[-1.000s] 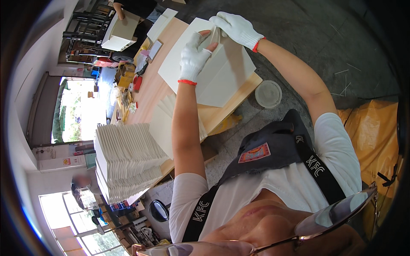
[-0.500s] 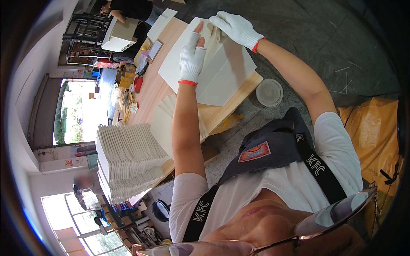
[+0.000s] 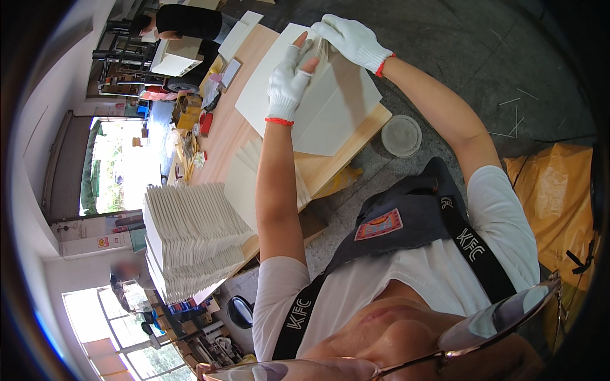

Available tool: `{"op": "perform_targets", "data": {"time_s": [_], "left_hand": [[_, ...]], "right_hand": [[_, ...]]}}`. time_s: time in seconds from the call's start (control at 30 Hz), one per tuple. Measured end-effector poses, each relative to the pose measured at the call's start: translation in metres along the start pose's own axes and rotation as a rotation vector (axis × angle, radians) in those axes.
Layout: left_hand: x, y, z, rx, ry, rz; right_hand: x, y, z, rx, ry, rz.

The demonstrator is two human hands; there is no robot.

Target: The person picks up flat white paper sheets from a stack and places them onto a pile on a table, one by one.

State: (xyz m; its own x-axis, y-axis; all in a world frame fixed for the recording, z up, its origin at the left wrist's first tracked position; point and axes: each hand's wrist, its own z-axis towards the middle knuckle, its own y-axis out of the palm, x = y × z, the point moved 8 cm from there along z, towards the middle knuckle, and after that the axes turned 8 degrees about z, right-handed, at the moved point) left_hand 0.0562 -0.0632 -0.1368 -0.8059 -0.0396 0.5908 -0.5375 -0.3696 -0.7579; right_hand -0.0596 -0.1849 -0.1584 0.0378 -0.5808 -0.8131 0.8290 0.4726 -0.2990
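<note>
On the wooden table point(image 3: 219, 124) lies a stack of large white sheets point(image 3: 330, 127), either paper or thin board. My left hand point(image 3: 290, 82), in a white glove with the thumb and a fingertip bare, rests on top of the stack. Its thumb and forefinger are stretched apart near the sheets' far edge. My right hand point(image 3: 349, 43), fully gloved in white with a red cuff, holds the bent-up, fanned edges of several sheets at the far right corner. The undersides of its fingers are hidden.
At the table's near left rises a tall pile of white folded boards point(image 3: 190, 235), with fanned sheets point(image 3: 244, 184) beside it. A round tub point(image 3: 401, 136) stands on the floor right of the table. A co-worker point(image 3: 190, 22) bends over white boards point(image 3: 178, 56) at far left.
My left thumb and forefinger have shifted slightly, with the thumb a little farther right. My right hand stays at the sheet edges. The far co-worker has come further into view.
</note>
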Motion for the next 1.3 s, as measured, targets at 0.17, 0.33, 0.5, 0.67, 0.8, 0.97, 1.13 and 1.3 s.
{"op": "perform_targets", "data": {"time_s": [0.17,0.33,0.5,0.67,0.8,0.97,1.13,1.3], "left_hand": [[-0.001,0.003,0.002,0.017,-0.001,0.061],[0.004,0.003,0.0,0.024,-0.008,0.012],[0.013,-0.004,-0.005,0.048,-0.065,0.072],[0.018,-0.008,-0.004,0.128,-0.008,0.217],[0.026,-0.003,-0.01,0.001,-0.201,0.267],[0.011,-0.002,-0.007,0.058,-0.116,0.171],[0.023,-0.008,-0.007,0.142,0.004,0.261],[0.029,-0.009,-0.007,0.181,0.104,0.274]], "right_hand": [[0.007,0.002,0.001,-0.008,0.04,-0.007],[0.009,0.002,0.002,0.006,0.042,0.001],[0.0,0.0,-0.001,-0.01,0.058,0.001],[0.006,0.003,0.002,-0.032,0.082,-0.069],[0.009,0.004,0.002,-0.005,0.006,-0.068],[0.011,0.005,0.002,-0.001,0.05,-0.045],[0.001,0.0,-0.002,-0.006,0.068,0.026],[0.008,0.001,0.0,0.021,0.076,0.002]]}}
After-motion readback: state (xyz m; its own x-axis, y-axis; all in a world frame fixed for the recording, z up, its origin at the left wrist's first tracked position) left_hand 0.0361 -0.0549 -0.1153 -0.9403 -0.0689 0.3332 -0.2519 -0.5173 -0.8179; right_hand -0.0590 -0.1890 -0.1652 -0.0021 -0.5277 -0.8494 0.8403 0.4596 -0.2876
